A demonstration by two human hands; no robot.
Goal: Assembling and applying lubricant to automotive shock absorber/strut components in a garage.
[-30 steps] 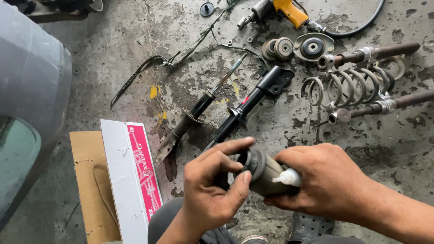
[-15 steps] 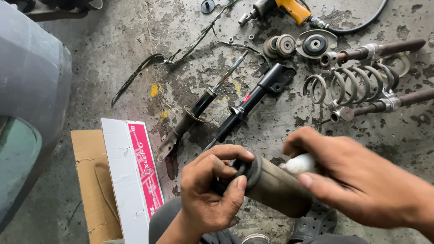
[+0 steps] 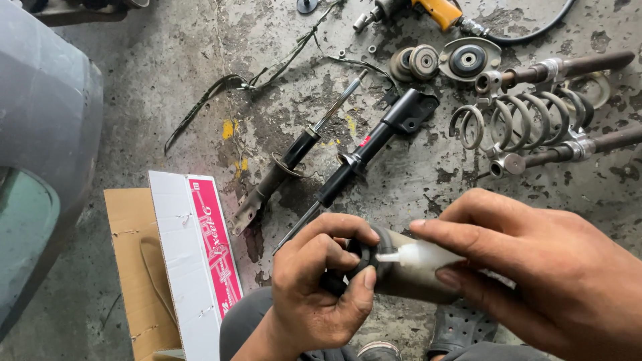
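My left hand [image 3: 321,287] grips the black end of a dark cylindrical rubber part [image 3: 401,281] held low in the middle of the view. My right hand [image 3: 535,274] holds a small white tube [image 3: 418,255] whose nozzle touches the rim of that part. On the concrete floor just beyond lie two shock absorbers: a black one [image 3: 364,157] and a dirtier grey one [image 3: 291,160].
A coil spring [image 3: 528,124] clamped in two spring compressors lies at the right. Strut mounts [image 3: 468,60], rubber discs [image 3: 414,61] and an orange air tool [image 3: 428,10] lie at the top. An open white and pink cardboard box [image 3: 190,261] sits at the lower left, beside a grey car body [image 3: 40,134].
My right hand let go of the cylindrical part's body, lifted, and now brings the white tube's nozzle to its rim. My left hand kept its grip on the part.
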